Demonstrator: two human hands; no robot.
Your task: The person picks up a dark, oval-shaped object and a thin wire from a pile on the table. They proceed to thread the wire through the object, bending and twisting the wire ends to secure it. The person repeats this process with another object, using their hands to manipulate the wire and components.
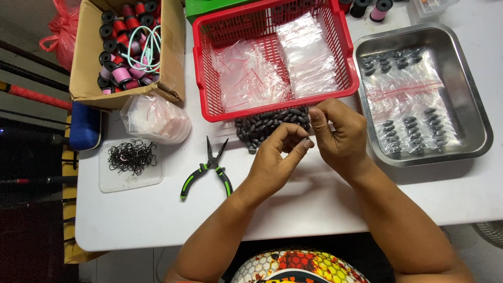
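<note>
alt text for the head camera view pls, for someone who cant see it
Seen from above, a person's left hand and right hand meet over a pile of dark oval sinkers on a white table. Around them: a red basket, a steel tray, pliers and a cardboard box.

Worked at small fishing-tackle packing bench: hooks (131, 156), sinker pile (267, 127), line spools in carton (126, 47), zip bags in red basket (209, 78), pliers (209, 169).

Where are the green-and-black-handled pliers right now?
In the head view, the green-and-black-handled pliers lie on the white table, left of the left hand, right of the tray of dark hooks.
</note>
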